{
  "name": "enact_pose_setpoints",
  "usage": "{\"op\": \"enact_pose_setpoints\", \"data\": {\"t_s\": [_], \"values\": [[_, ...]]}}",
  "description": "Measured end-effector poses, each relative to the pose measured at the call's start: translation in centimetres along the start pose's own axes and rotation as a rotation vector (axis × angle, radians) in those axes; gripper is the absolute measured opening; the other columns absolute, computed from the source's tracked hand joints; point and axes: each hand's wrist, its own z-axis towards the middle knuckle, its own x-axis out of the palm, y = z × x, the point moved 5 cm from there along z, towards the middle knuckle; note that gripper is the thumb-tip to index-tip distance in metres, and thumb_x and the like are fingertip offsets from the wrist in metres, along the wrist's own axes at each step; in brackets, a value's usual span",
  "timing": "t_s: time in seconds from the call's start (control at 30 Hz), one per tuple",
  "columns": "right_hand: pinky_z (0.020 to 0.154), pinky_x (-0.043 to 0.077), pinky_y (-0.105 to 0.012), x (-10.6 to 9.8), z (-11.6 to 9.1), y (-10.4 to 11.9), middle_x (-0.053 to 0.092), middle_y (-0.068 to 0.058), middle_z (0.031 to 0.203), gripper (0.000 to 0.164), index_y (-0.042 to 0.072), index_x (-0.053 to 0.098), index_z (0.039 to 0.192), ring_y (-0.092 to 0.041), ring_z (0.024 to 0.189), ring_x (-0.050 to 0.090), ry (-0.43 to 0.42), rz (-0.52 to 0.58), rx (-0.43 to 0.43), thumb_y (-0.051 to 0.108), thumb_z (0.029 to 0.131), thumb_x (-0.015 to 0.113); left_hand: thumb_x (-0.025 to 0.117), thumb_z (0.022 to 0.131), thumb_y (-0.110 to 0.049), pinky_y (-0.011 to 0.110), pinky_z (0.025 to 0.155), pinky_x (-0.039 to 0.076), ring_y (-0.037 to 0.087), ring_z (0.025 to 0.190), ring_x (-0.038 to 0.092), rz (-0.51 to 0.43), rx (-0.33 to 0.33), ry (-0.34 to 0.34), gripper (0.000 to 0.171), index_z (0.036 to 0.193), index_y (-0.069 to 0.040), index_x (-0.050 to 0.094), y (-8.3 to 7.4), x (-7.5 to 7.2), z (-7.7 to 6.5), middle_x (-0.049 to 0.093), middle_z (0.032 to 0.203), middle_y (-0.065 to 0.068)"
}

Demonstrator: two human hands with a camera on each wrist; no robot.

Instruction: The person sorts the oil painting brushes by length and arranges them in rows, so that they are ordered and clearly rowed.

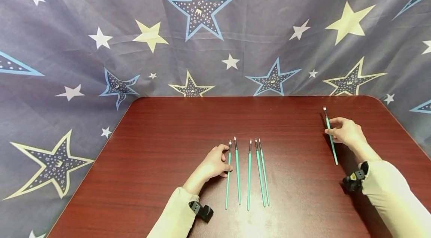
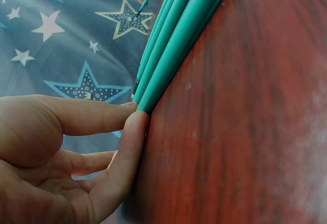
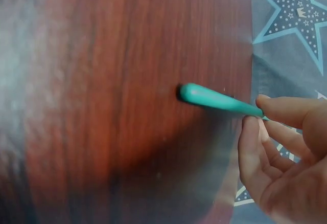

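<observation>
As LH (image 1: 212, 162) pinches brush (image 1: 227, 189), RH (image 1: 348, 132) holds 2nd brush (image 1: 333, 150) (teal).

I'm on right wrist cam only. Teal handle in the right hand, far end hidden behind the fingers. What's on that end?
Observer: A small pale-tipped brush head. The head view shows the paintbrush in the right hand, tip toward the table's far edge.
Operator: Any more of them out of my frame?
Observer: Yes, five similar brushes lie side by side, well to the left of the right hand.
Operator: Left hand doing what?
Observer: The left hand is at that row; in the left wrist view, two fingertips meet at the handle of the leftmost brush.
</observation>
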Motion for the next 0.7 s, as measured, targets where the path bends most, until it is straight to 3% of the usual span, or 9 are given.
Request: {"op": "enact_pose_setpoints", "data": {"t_s": [0.3,0.7], "values": [[0.058,0.060,-0.029,-0.7,0.6,-0.5,0.062,-0.023,0.090,0.049,-0.011,0.045,0.123,-0.010,0.063,0.061,-0.013,-0.030,0.018,0.014,0.084,0.062,0.068,0.073,0.010,0.025,0.048,0.057,0.015,0.055,0.052,-0.003,-0.001,0.005,0.063,0.129,0.001,0.039,0.0,0.0,0.0,0.038,0.087,0.013],[0.055,0.059,-0.025,-1.3,1.7,-1.5,0.065,-0.006,0.072,0.047,-0.010,0.049,0.119,-0.005,0.060,0.059,-0.030,-0.054,0.077,0.016,0.083,0.063,0.068,0.073,0.010,0.025,0.047,0.058,0.015,0.056,0.054,-0.007,0.008,-0.004,0.063,0.129,0.002,0.039,0.1,0.0,0.0,0.038,0.087,0.013]]}}
